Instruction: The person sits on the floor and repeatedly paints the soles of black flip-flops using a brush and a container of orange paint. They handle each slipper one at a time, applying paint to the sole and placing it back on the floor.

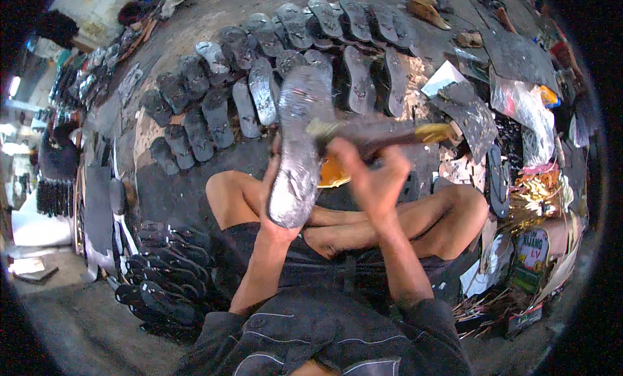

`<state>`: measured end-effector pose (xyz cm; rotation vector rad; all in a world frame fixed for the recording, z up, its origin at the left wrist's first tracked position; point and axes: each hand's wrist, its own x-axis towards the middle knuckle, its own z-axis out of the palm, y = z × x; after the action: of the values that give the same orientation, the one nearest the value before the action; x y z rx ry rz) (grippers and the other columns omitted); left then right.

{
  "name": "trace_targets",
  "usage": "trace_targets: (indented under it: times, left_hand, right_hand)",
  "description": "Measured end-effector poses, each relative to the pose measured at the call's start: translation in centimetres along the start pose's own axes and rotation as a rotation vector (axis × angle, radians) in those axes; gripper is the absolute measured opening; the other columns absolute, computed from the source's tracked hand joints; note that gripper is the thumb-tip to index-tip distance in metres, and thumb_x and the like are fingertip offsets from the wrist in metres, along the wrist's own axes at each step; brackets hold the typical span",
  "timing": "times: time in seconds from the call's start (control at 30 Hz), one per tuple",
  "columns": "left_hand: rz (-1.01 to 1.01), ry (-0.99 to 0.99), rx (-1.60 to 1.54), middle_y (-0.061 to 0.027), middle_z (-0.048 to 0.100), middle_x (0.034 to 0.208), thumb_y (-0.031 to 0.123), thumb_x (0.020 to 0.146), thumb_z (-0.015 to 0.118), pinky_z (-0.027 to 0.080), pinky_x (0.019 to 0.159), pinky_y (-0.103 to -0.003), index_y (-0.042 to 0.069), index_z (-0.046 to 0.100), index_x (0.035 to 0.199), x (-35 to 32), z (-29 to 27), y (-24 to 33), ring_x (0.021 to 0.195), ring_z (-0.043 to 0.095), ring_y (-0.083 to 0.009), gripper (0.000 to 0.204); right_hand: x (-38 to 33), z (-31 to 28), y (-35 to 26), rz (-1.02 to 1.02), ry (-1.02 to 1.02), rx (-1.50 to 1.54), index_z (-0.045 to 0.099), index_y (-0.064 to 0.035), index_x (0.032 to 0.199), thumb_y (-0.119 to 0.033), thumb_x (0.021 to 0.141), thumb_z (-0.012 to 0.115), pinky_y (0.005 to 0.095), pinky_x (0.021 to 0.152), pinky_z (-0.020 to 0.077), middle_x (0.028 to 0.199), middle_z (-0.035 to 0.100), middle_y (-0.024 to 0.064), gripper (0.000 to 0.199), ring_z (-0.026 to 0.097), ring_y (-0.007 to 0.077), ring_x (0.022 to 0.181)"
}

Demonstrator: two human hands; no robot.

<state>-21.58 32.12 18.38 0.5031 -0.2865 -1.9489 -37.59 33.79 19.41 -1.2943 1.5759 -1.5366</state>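
My left hand (pixel 267 201) grips a black sandal sole (pixel 295 155) from beneath, tilted up in front of me. Its near end shines as if wet, with small raised marks. Motion smears my right hand (pixel 378 181), which is closed around a dark brush (pixel 376 134) held crosswise. One pale end of the brush reaches the sole's right edge; the other end looks yellow. Beyond and below them, partly hidden, stands a yellow container (pixel 333 173). Rows of dark soles (pixel 360 81) lie on the ground ahead, several with a glossy surface.
My crossed legs (pixel 415 223) lie beneath my hands. Finished-looking black sandals (pixel 165 298) are stacked at the lower left. To the right are clear plastic wrapping (pixel 532 129), a white sheet (pixel 444 79), a lone black sandal (pixel 498 181) and a carton of scraps (pixel 538 253).
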Motion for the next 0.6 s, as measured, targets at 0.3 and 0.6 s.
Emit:
trace_targets:
  times: [0.3,0.6]
  left_hand:
    - [0.444,0.270,0.573,-0.0070,0.069,0.131,0.027,0.105,0.058,0.052,0.105,-0.045,0.011,0.061,0.136,8.8,-3.5,19.9,0.112,0.069,-0.0270,0.036]
    - [0.088,0.465,0.146,-0.0134,0.069,0.122,0.013,0.101,0.057,0.056,0.095,-0.053,0.004,0.064,0.125,20.8,-27.2,21.9,0.110,0.068,-0.0308,0.027]
  right_hand:
    - [-0.1,-3.0,0.6,0.267,0.086,0.028,0.073,0.0028,0.102,-0.016,0.088,0.083,0.0308,0.076,0.0529,0.096,0.075,0.0067,0.025,0.065,0.0142,0.083]
    - [-0.3,-1.5,6.5,0.321,0.217,-0.172,0.069,0.0093,0.114,-0.019,0.093,0.079,0.0407,0.094,0.0504,0.115,0.071,0.0201,0.037,0.062,0.0254,0.102]
